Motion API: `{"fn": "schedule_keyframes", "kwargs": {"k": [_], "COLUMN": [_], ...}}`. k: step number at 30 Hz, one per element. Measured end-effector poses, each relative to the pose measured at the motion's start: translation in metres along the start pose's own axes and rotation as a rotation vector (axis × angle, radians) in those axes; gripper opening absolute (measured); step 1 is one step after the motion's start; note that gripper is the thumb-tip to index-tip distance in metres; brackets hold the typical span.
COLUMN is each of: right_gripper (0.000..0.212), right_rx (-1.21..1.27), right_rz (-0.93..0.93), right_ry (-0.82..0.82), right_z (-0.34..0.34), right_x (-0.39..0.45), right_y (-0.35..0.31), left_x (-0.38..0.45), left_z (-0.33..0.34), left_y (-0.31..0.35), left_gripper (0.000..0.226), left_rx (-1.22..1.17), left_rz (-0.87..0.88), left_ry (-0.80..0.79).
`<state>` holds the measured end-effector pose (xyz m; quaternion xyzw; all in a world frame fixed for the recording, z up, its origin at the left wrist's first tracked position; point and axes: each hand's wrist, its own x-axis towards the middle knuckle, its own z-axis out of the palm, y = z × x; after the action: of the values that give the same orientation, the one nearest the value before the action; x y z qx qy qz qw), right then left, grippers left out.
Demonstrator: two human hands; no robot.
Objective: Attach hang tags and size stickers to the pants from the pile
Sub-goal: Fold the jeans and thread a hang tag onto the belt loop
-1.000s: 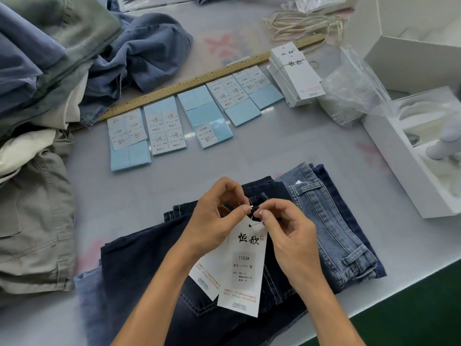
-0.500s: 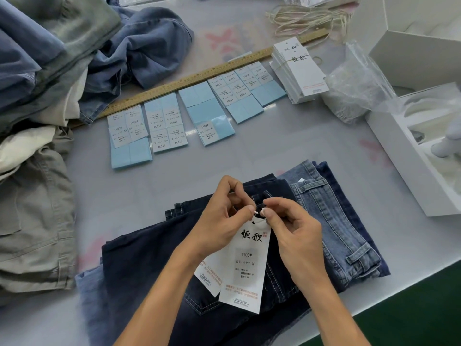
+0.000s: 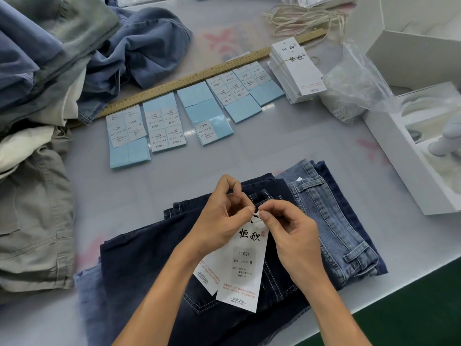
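Dark navy jeans (image 3: pixel 139 265) lie folded at the table's near edge, on top of lighter blue jeans (image 3: pixel 331 221). A white hang tag (image 3: pixel 245 268) printed 1103# M lies on the dark jeans, with a second tag partly under it. My left hand (image 3: pixel 222 218) and my right hand (image 3: pixel 289 233) meet at the tag's top by a belt loop, each pinching the tag's string between thumb and finger. The string itself is mostly hidden by my fingertips.
Sheets of size stickers (image 3: pixel 164 126) on blue backing lie in a row along a wooden ruler (image 3: pixel 189 78). A stack of hang tags (image 3: pixel 296 71), loose strings (image 3: pixel 306 18), a plastic bag (image 3: pixel 354 88) and white boxes (image 3: pixel 409 156) are at right. A pile of pants (image 3: pixel 37 71) fills the left.
Both hands stay pinched at the tag's top with only small finger shifts; the tag has slid slightly lower and to the right on the jeans.
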<state>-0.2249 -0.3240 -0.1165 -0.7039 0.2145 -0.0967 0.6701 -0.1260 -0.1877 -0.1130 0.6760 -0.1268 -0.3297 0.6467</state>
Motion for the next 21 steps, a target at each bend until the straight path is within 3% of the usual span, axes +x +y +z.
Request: {"fn": "schedule_keyframes", "kwargs": {"k": [21], "right_gripper": [0.014], "right_rx": [-0.046], "right_rz": [-0.001], "right_ry": [-0.023], "right_z": [-0.0012], "right_x": [-0.0007], "right_y": [0.0039], "left_x": [0.0015], "left_z": [-0.0025], "left_y": [-0.0034], "left_gripper": [0.030], "left_rx": [-0.022], "left_rz": [0.013], "left_ry": [-0.017]}}
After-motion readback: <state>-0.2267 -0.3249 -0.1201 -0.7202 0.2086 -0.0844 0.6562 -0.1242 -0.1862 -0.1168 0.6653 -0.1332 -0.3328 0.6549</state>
